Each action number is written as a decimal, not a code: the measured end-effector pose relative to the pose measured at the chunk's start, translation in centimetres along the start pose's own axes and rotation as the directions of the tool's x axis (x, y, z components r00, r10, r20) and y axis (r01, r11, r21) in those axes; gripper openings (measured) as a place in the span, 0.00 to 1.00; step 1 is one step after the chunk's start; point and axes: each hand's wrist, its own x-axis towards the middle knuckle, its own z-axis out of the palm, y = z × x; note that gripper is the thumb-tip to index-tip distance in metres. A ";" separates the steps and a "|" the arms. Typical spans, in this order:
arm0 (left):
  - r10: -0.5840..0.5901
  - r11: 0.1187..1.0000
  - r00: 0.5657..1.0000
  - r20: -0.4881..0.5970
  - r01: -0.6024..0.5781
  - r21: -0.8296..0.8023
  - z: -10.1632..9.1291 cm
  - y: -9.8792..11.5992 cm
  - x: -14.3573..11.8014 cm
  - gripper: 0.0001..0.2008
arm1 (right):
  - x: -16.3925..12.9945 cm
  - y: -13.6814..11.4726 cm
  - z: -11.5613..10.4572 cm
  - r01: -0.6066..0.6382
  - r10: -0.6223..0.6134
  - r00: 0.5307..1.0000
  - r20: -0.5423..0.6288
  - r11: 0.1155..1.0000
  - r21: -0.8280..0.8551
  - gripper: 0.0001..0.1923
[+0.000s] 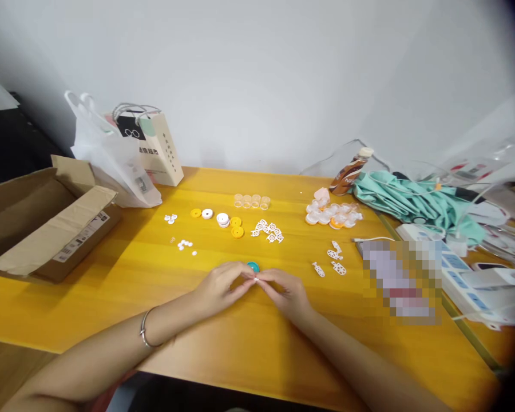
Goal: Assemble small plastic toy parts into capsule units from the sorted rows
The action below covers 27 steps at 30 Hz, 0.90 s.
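My left hand and my right hand meet over the table, fingertips pinched on a small white piece too small to name. Just behind the fingertips lies a teal round disc, partly hidden. Farther back are white perforated plastic pieces, yellow round caps and white round caps. Small white round pieces lie to the left of them. To the right of my hands are several flat white perforated pieces.
Clear cups stand in a row at the back. Clear-and-orange containers, a brown drink bottle, a teal folded umbrella and a power strip occupy the right. An opened cardboard box, plastic bag and paper bag stand left.
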 end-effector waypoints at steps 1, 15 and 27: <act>-0.001 1.000 1.000 0.011 0.001 0.010 -0.1 -0.3 0.0 0.07 | 0.1 0.1 -0.1 -0.001 0.001 1.000 -0.006 1.000 -0.012 0.08; 0.108 0.823 0.965 0.238 -0.221 0.523 -0.3 -2.1 0.2 0.12 | 0.7 2.1 -1.1 0.237 -0.168 0.970 0.178 0.822 -0.518 0.11; 0.086 0.823 0.965 0.249 -0.209 0.528 -0.4 -1.8 0.2 0.13 | 0.5 1.5 -1.5 0.394 -0.166 0.909 0.383 0.649 -0.651 0.15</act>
